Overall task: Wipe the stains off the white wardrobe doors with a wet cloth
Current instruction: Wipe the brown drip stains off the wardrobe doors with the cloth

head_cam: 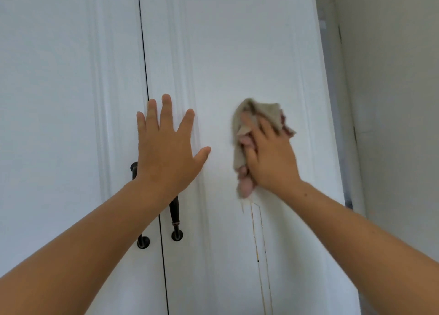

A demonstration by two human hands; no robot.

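A crumpled beige cloth [259, 115] is gripped in the right hand [270, 158] and pressed onto the smooth white right door [237, 53], bit blurry tbh. The left hand [166, 146] is laid flat over the door seam [143, 41], fingers spread straight. Thin yellowish drips [256, 231] are seen just under the cloth. Dark slim handles [174, 212] are half hidden by the left wrist.

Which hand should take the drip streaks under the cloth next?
Right. The right hand grips the cloth directly above the streaks; the left hand is pressed flat on the door, empty.
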